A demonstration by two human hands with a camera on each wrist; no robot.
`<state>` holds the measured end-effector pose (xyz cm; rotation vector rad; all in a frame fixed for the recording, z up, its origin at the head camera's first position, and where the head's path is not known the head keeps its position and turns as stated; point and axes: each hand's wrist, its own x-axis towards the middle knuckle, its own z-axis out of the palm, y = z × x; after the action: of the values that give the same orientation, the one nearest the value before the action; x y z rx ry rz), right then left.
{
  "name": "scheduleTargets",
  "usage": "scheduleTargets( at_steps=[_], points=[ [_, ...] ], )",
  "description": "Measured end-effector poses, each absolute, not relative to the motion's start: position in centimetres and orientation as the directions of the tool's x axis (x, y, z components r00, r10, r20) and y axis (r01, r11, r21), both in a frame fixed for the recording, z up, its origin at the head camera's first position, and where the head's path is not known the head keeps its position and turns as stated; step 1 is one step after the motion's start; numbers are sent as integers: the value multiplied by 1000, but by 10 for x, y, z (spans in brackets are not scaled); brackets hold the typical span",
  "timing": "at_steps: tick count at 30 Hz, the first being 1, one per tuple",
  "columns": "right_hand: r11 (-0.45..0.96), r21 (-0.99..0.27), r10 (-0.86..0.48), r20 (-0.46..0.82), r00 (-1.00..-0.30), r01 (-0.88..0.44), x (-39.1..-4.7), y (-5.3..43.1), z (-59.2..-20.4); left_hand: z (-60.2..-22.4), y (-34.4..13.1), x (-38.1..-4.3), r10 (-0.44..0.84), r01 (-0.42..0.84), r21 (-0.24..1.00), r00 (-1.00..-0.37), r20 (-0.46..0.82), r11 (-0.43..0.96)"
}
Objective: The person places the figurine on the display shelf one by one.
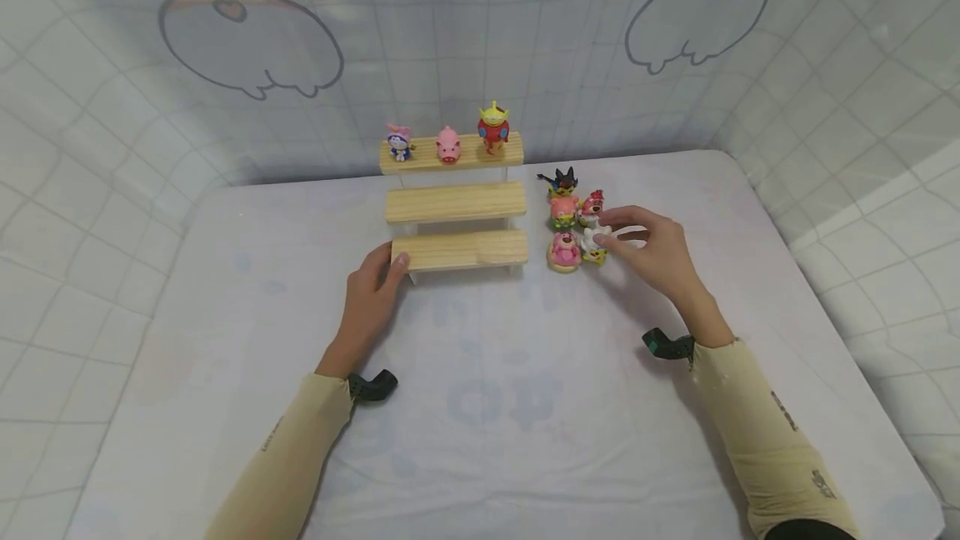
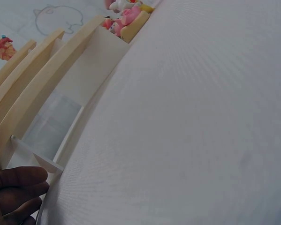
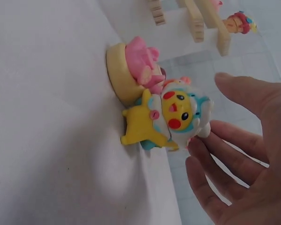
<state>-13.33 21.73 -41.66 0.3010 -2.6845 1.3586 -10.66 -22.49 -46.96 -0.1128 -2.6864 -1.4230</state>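
Note:
A three-step wooden display shelf (image 1: 459, 205) with clear supports stands at the back of the table. My left hand (image 1: 372, 279) grips the left end of its lowest plank, thumb on top; several left fingers (image 2: 23, 176) show beside the clear support. My right hand (image 1: 651, 248) reaches round a yellow figurine in a white hood (image 3: 178, 112), thumb apart from it and fingertips close behind the hood. Beside that figurine sits a pink bear figurine (image 1: 565, 252) on a tan base. Behind them stand a red figurine (image 1: 591, 208), a pink-orange one (image 1: 563, 212) and a black-eared one (image 1: 562, 182).
On the top plank stand a small figurine with pink ears (image 1: 400, 142), a pink pig (image 1: 448, 145) and a three-eyed alien figurine in red (image 1: 493, 128). A white cloth covers the table (image 1: 480, 407). Gridded curtains (image 1: 480, 32) hang behind and at both sides.

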Motion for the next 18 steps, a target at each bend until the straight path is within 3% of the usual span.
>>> scheduleTargets(
  at_steps=[7, 18],
  points=[
    [561, -811, -160, 90, -983, -166, -131, 221, -421, -470, -224, -107, 19, 108, 824, -993, 117, 555],
    [542, -816, -195, 110, -975, -200, -134, 224, -426, -469, -225, -107, 23, 111, 824, -993, 118, 556]
  ],
)
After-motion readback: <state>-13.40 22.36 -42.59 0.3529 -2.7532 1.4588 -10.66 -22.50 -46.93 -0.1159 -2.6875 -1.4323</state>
